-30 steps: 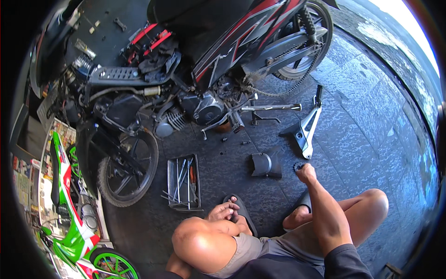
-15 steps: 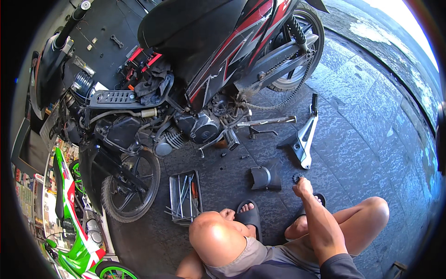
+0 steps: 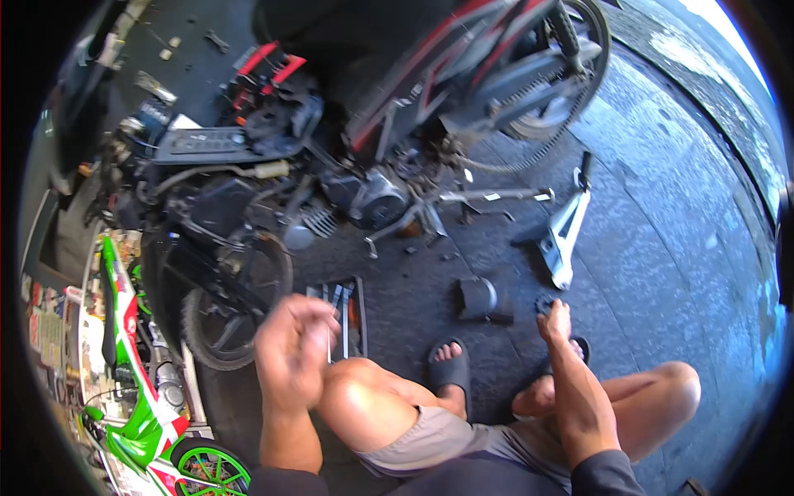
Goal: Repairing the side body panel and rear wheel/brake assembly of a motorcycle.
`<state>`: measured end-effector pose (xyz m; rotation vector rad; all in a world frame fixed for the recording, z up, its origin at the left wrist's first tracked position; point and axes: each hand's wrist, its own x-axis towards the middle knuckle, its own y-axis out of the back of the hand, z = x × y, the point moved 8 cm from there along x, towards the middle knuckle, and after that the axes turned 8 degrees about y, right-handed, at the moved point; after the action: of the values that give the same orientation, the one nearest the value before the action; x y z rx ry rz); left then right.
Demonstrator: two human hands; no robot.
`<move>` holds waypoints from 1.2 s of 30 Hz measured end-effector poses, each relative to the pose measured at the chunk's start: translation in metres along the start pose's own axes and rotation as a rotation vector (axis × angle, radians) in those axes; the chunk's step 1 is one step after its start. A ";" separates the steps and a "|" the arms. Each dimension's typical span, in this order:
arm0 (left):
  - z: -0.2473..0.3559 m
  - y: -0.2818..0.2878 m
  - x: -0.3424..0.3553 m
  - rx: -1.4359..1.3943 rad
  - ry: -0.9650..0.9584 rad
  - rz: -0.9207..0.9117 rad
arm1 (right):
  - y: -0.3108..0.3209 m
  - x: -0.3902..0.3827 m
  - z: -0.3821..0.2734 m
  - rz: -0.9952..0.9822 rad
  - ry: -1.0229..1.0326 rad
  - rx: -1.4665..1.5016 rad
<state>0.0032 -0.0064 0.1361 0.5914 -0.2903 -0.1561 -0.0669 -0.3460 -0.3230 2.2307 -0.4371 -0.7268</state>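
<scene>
A small dark toothed sprocket (image 3: pixel 542 305) is pinched in the fingers of my right hand (image 3: pixel 557 322), low over the floor in front of my right foot. My left hand (image 3: pixel 291 351) is raised beside my left knee, above the tool tray (image 3: pixel 364 318); motion smears its fingers, and I cannot tell whether they hold anything. Long metal tools and an orange-handled one lie in the tray, partly hidden by that hand. On the floor near the sprocket are a dark curved cover (image 3: pixel 484 299) and a silver metal bracket (image 3: pixel 564 240) with a black peg.
Ahead stands a partly stripped black and red motorcycle (image 3: pixel 376 198), its drive chain (image 3: pixel 529 165) hanging slack by the rear wheel. A footrest bar (image 3: pixel 496 196) juts out from its underside. A small green and white motorbike (image 3: pixel 136 397) is at the left, beside shelves of goods.
My left hand has come up from beside my left knee to above the tray. My right hand still holds the sprocket. The whole view has shifted and blurred slightly.
</scene>
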 end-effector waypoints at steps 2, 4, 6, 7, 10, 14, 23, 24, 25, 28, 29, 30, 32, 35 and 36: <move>0.060 -0.048 -0.031 0.162 -0.313 -0.369 | -0.001 -0.003 -0.001 0.036 -0.029 0.010; 0.071 -0.084 -0.053 0.252 -0.468 -0.555 | -0.005 -0.008 -0.010 0.029 -0.036 0.013; 0.055 -0.122 -0.074 0.131 -0.350 -0.996 | -0.004 -0.009 -0.012 0.071 -0.001 0.014; 0.051 -0.128 -0.073 0.105 -0.352 -1.003 | 0.002 -0.010 -0.010 0.093 -0.007 0.014; 0.025 -0.143 -0.068 0.300 -0.302 -0.995 | 0.003 -0.001 -0.010 0.118 0.133 -0.083; 0.018 -0.148 -0.061 0.346 -0.301 -0.986 | -0.013 0.006 -0.022 0.097 0.234 -0.167; 0.008 -0.143 -0.065 0.272 -0.321 -0.906 | -0.024 0.018 -0.024 0.010 0.190 -0.275; 0.009 -0.140 -0.066 0.268 -0.328 -0.870 | -0.026 0.014 -0.032 -0.006 0.169 -0.260; 0.007 -0.138 -0.067 0.289 -0.313 -0.852 | -0.025 0.012 -0.035 -0.015 0.139 -0.254; 0.009 -0.135 -0.072 0.297 -0.380 -0.825 | -0.025 0.011 -0.034 -0.008 0.087 -0.227; 0.008 -0.134 -0.073 0.305 -0.375 -0.819 | -0.024 0.010 -0.033 -0.038 0.064 -0.207; 0.006 -0.134 -0.076 0.294 -0.369 -0.839 | -0.027 0.015 -0.027 0.005 0.020 -0.211; 0.006 -0.138 -0.075 0.269 -0.377 -0.861 | -0.024 0.022 -0.016 0.063 -0.036 -0.222; 0.012 -0.131 -0.070 0.252 -0.408 -0.804 | -0.059 0.006 -0.053 -0.218 -0.157 0.536; 0.016 -0.130 -0.070 0.225 -0.432 -0.811 | -0.065 -0.001 -0.086 -0.295 -0.049 0.608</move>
<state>-0.0763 -0.1056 0.0590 0.8753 -0.4765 -1.0522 -0.0086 -0.2548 -0.3215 2.8966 -0.3910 -0.8878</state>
